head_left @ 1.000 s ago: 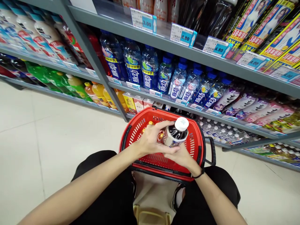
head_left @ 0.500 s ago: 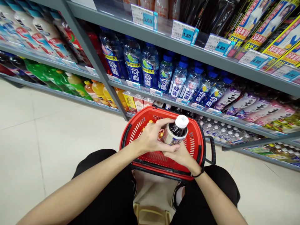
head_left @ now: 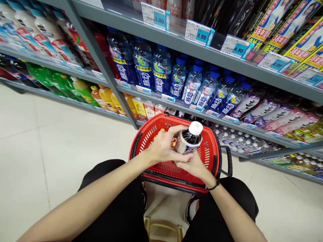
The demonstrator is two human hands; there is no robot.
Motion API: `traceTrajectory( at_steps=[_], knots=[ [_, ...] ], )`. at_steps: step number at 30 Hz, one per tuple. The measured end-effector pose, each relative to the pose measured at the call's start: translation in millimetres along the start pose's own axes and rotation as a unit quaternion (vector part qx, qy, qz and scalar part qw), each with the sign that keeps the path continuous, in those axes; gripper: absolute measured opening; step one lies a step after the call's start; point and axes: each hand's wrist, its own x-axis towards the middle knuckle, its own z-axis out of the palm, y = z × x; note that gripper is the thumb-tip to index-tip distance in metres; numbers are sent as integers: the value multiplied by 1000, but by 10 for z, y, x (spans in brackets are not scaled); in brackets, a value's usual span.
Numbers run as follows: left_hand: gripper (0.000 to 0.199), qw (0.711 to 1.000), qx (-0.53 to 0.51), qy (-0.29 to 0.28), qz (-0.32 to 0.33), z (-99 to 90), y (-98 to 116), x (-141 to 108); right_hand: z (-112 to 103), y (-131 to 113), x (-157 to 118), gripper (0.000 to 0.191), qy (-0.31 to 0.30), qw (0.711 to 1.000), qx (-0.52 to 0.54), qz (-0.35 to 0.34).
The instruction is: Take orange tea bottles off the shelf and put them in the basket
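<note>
A dark drink bottle [head_left: 189,139] with a white cap and a pale label is held over a red shopping basket [head_left: 174,173]. My left hand [head_left: 164,145] curves round its left side, thumb across the front and index finger near the shoulder. From below, my right hand [head_left: 193,166] grips the lower part; most of its fingers are hidden behind the bottle and the left thumb. Inside the basket, partly covered by my left hand, lie orange and yellow items that I cannot make out. A dark band circles my right wrist.
Shelves [head_left: 151,90] of drinks run across the front, with blue-capped bottles [head_left: 161,70] behind the basket. The basket's black handle [head_left: 229,161] sticks out at its right. My knees flank the basket, and a small stool [head_left: 164,232] shows beneath me.
The bottle is slightly more upright, with its cap a little higher, and more of its front label shows. Both hands keep their hold; the basket stays put.
</note>
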Motion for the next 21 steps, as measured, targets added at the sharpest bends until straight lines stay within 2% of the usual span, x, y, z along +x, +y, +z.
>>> traceTrajectory(
  at_steps=[3,6,8,10,13,17,21],
  knots=[
    [88,997,-31,-19,-66,-17,35,27,-6,-43,-16,41,8,999,3,31],
    [75,972,-134,-38,-190,-46,46,104,-50,-89,-61,52,-21,991,82,101],
    [65,930,-247,-37,-270,-61,22,166,-83,-116,-82,64,-72,972,178,139],
    [65,880,-336,-33,-333,-67,-13,217,-102,-135,-76,71,-105,951,253,143],
    [58,830,-369,-29,-418,-59,-40,263,-97,-144,-26,71,-119,929,329,118],
    [42,803,-358,-8,-476,-29,-46,269,-77,-106,38,64,-159,888,415,120],
    [37,799,-349,7,-490,-20,-73,252,-67,-58,43,62,-199,874,430,111]
  ],
)
